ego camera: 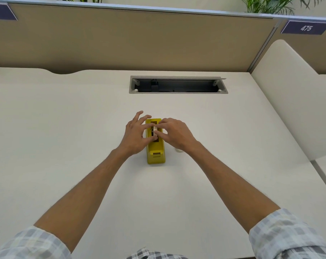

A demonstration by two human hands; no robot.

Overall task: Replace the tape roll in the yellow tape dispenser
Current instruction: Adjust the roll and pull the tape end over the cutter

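Observation:
The yellow tape dispenser (156, 153) stands on the white desk, its cutter end towards me. A pale tape roll (155, 130) on a dark core sits in the dispenser's slot. My left hand (135, 134) rests against the dispenser's left side, thumb and forefinger at the roll, other fingers spread. My right hand (174, 134) comes from the right, its fingertips pinching the roll's top and near edge. A small pale object (178, 150), perhaps another roll, lies on the desk just under my right wrist, mostly hidden.
An open cable tray (178, 85) is set into the desk behind the dispenser. A tan partition wall runs along the back, and a white divider panel (289, 101) stands at the right.

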